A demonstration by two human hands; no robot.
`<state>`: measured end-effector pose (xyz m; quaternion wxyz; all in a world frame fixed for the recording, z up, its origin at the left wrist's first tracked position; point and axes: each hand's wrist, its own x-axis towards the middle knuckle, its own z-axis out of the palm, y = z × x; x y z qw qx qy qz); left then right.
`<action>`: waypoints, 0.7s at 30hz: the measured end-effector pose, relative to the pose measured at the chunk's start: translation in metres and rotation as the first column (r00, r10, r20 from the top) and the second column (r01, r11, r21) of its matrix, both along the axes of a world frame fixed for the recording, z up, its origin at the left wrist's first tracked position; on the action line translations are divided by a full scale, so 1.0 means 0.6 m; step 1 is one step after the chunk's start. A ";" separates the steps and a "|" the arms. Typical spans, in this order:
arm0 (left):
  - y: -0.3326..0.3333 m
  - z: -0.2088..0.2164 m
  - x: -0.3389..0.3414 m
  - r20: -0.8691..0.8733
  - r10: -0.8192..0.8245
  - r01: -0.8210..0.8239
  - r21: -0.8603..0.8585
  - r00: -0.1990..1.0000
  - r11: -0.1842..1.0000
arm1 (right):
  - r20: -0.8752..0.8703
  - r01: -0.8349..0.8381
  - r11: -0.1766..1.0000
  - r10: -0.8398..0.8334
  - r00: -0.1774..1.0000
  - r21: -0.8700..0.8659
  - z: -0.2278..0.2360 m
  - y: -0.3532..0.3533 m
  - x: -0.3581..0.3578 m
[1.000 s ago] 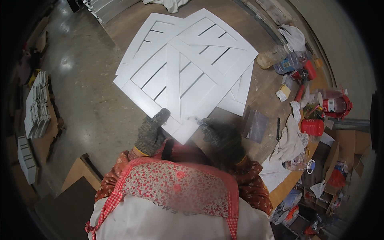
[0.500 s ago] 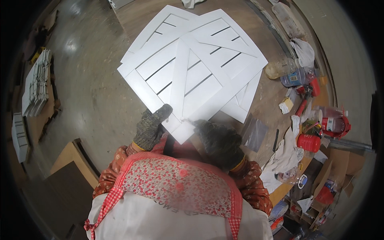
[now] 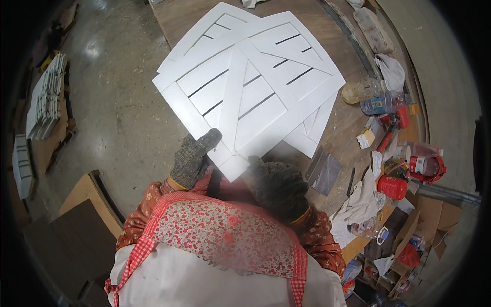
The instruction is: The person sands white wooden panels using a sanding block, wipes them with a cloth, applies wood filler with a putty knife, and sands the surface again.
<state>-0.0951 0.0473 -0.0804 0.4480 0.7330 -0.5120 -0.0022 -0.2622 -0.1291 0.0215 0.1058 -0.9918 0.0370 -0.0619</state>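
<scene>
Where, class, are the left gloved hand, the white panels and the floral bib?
Left gloved hand [image 3: 192, 159], head view: back of the glove.
White panels [image 3: 237, 84], head view: a diagonal strip.
Floral bib [image 3: 215, 230], head view: middle of its fabric.

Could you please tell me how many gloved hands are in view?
2: the left hand, its thumb over the white panel, and the right hand, by the panel's near corner. No others show.

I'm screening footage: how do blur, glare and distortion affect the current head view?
In the head view, haze softens the right gloved hand, perhaps a lens smudge; the left gloved hand looks crisper. Also in the head view: light glints off the concrete floor; the white slotted panel is bright, slots distinct; the workbench bows along its right side; the picture's rim is black.
</scene>
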 end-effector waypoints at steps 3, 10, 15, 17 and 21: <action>0.000 0.016 -0.002 -0.014 -0.001 0.002 0.053 1.000 0.999 | -0.016 -0.086 0.949 0.085 0.996 -0.304 0.022 0.006 0.002; 0.003 0.003 -0.006 -0.027 0.039 -0.036 0.104 0.999 0.994 | -0.159 -0.230 0.853 0.175 0.972 -0.468 0.023 0.003 0.001; -0.002 0.004 -0.006 -0.008 0.044 -0.043 0.045 0.999 0.998 | -0.130 -0.205 0.754 0.158 0.979 -0.624 0.064 0.010 0.017; -0.007 0.003 -0.008 -0.089 0.021 -0.023 -0.012 0.996 1.000 | -0.106 -0.190 0.856 0.158 0.982 -0.482 0.066 0.003 0.020; -0.005 -0.018 -0.008 -0.151 0.008 -0.012 -0.025 0.988 1.000 | -0.064 -0.097 0.975 0.112 0.992 0.201 0.055 -0.025 0.021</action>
